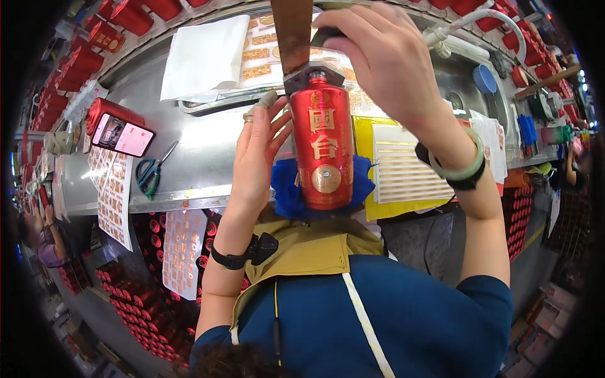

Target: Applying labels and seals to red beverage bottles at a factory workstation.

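Observation:
A red bottle (321, 135) with gold characters and a round gold emblem lies in front of me. Its neck end meets a dark angular holder (313, 74), and its base rests over a bunched blue cloth (362, 179). My left hand (257, 142) is at the bottle's left side, fingers spread and covers on some fingertips. Whether it touches the bottle I cannot tell. Above and right of the neck, my right hand (384, 57) is raised with its fingers curled around a dark piece (324, 36), mostly hidden. A brown upright bar (292, 31) rises beside it.
White paper (205, 57) and gold label sheets (259, 47) lie on a tray behind. Scissors (150, 176) and a phone (123, 135) sit left. At right are a striped sheet (409, 165) on yellow material, a blue cup (484, 79) and a white pipe (469, 47).

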`<act>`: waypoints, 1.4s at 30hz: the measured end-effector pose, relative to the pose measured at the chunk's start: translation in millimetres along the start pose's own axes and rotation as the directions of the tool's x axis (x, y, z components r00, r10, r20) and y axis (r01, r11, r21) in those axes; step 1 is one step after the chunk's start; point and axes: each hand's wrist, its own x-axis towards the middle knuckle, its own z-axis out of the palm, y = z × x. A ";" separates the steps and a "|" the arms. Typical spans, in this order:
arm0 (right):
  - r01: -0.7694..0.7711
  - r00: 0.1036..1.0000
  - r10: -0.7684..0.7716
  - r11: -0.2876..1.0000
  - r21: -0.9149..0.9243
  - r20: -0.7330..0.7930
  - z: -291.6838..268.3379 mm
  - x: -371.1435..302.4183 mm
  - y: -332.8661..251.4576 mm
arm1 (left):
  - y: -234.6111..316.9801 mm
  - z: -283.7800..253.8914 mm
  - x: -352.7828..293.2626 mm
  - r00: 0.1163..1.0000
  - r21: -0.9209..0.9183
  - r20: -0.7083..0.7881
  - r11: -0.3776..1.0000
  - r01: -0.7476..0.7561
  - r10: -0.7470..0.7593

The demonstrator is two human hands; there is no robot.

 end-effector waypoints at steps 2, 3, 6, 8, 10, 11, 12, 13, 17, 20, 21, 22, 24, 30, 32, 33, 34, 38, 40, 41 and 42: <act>-0.168 0.985 0.132 0.889 0.426 0.112 -11.9 -7.7 -29.6 | 1.8 0.9 3.1 1.000 0.004 0.001 1.000 -0.010 0.010; -0.212 0.951 0.056 0.833 0.510 0.303 -21.4 -11.5 -41.1 | 2.6 2.0 3.8 1.000 0.009 0.006 1.000 -0.016 0.016; -0.190 0.959 0.106 0.929 0.317 0.265 -9.1 -15.5 -33.2 | 3.7 5.1 3.5 1.000 -0.001 -0.005 1.000 0.004 -0.004; -0.089 0.993 0.087 0.996 0.024 0.074 -1.6 -12.3 6.2 | 5.3 13.5 0.0 0.999 0.054 0.002 0.998 0.033 -0.033; -0.331 0.943 0.321 0.889 0.315 0.085 -10.7 -14.9 2.4 | 7.5 17.7 -3.4 0.995 0.090 -0.008 0.991 0.097 -0.096; -0.461 0.881 0.445 0.737 0.495 0.158 -15.5 -19.0 -2.9 | 5.8 18.8 -2.5 0.995 0.091 -0.008 0.991 0.098 -0.098; -0.529 0.838 0.506 0.663 0.531 0.202 -18.1 -27.9 -8.6 | 2.5 20.6 -1.2 0.996 0.086 0.064 0.995 0.058 -0.064; -0.588 0.791 0.558 0.579 0.565 0.250 -18.9 -39.1 -15.8 | 0.4 21.4 -1.0 0.991 0.079 0.131 0.997 0.017 -0.028; -0.831 0.406 0.585 -0.083 0.550 0.702 -29.6 -73.6 -52.2 | -3.4 18.0 -0.8 0.979 0.069 0.199 0.997 0.023 -0.036; -0.747 0.316 0.554 -0.355 0.562 0.770 -26.6 -92.3 -71.7 | -10.7 12.6 2.6 0.976 0.021 0.212 0.999 0.049 -0.052; -0.747 0.313 0.553 -0.359 0.560 0.772 -24.9 -93.4 -73.3 | -11.7 12.0 3.2 0.974 0.008 0.219 0.998 0.059 -0.059; -0.709 0.289 0.554 -0.424 0.563 0.781 -23.4 -94.1 -74.9 | -10.8 12.7 3.6 0.973 0.017 0.218 0.998 0.068 -0.070; -0.667 0.264 0.552 -0.487 0.564 0.790 -21.8 -93.4 -76.8 | -10.4 13.5 3.0 0.975 0.012 0.213 0.998 0.066 -0.067; -0.716 0.279 0.560 -0.420 0.557 0.780 -20.1 -92.5 -71.0 | -10.0 14.1 2.3 0.977 0.009 0.207 0.998 0.058 -0.058; -0.729 0.311 0.550 -0.385 0.566 0.775 -19.6 -93.1 -68.9 | -9.7 14.4 1.8 0.977 0.014 0.207 0.998 0.059 -0.060; -0.730 0.310 0.550 -0.385 0.565 0.776 -19.5 -92.8 -67.7 | -9.8 14.6 1.6 0.977 0.014 0.204 0.998 0.063 -0.065; -0.746 0.309 0.544 -0.370 0.553 0.780 -19.7 -92.1 -66.4 | -9.7 14.7 1.4 0.977 0.013 0.202 0.998 0.068 -0.069; -0.748 0.315 0.512 -0.385 0.541 0.799 -17.7 -92.0 -63.0 | -9.1 15.7 1.1 0.979 0.020 0.199 0.999 0.050 -0.053; -0.755 0.307 0.517 -0.378 0.535 0.799 -16.8 -91.7 -61.8 | -10.6 15.4 1.9 0.979 0.030 0.200 0.999 0.036 -0.041; -0.762 0.301 0.523 -0.371 0.531 0.798 -16.7 -91.5 -61.3 | -11.0 15.2 2.3 0.979 0.029 0.199 0.999 0.038 -0.043; -0.762 0.301 0.521 -0.372 0.530 0.799 -16.8 -90.9 -61.0 | -10.7 14.8 2.4 0.979 0.035 0.195 0.998 0.046 -0.052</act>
